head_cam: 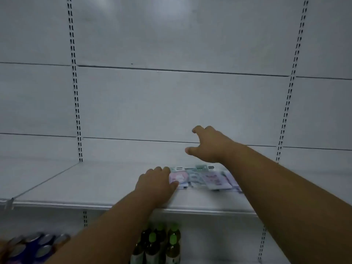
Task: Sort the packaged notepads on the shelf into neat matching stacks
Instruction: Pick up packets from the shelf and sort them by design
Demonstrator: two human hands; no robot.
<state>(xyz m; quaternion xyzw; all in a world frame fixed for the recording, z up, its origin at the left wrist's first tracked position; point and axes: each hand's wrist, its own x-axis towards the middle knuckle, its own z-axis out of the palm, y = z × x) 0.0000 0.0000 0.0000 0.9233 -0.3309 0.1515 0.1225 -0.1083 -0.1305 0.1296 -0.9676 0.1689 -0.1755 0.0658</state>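
Several packaged notepads lie in a loose overlapping row on the white shelf (95,185). A pink notepad (181,177) is at the row's left end, a green one (194,177) beside it, and lilac ones (217,180) to the right. My left hand (156,182) rests on the shelf with its fingers and thumb on the left edge of the pink notepad. My right hand (209,144) hovers above the row with fingers spread, holding nothing. My right forearm hides the row's right end.
The white back panel with slotted uprights (77,111) rises behind the shelf. On the shelf below stand green-capped bottles (158,244) in the middle and a pack of cans (34,246) at the lower left.
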